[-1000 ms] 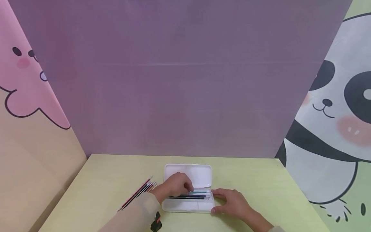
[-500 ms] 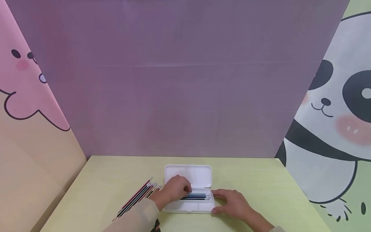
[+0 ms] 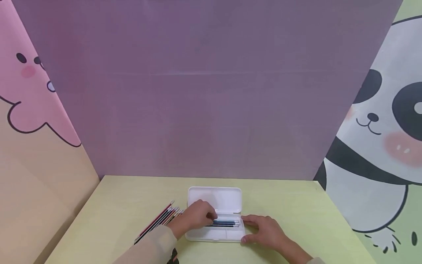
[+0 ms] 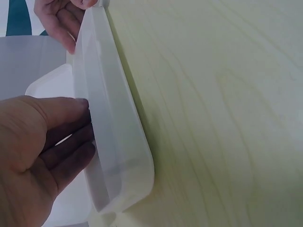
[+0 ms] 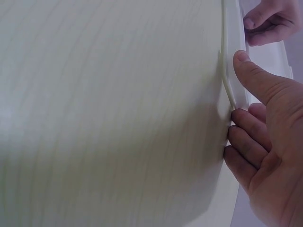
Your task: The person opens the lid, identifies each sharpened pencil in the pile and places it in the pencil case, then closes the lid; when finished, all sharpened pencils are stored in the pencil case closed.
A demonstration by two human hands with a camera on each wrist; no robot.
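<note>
A person packs pencils at a pale bench (image 3: pixel 287 201), both hands at a white pencil case (image 3: pixel 206 235) set about midway between the bench's left and right edges. The case's lid (image 3: pixel 215 196) is folded back toward the bench's far edge. Dark pencils (image 3: pixel 225 223) lie side by side in the far compartment, pale tips toward the bench's right edge; the near compartment shows bare plastic.

The left hand (image 3: pixel 199 215) dips over the left part of the far compartment, fingers bent and thumb drawn near them. Whether it pinches a pencil or merely touches the row cannot be told, as the fingers and the case wall hide the spot. The right hand (image 3: pixel 265 231) is spread at the case's right end, thumb at the near corner, fingers by the far one, apparently bracing it.

Loose pencils (image 3: pixel 159 220) lie slanted between the case and the bench's left edge, tips toward the far edge, partly covered by a sleeve (image 3: pixel 150 247).

The step in hand looks to be settling pencils into the row, with the job only partly done. The next move would call for the left hand to lift away and fetch from the loose bundle, the right steadying the case.
</note>
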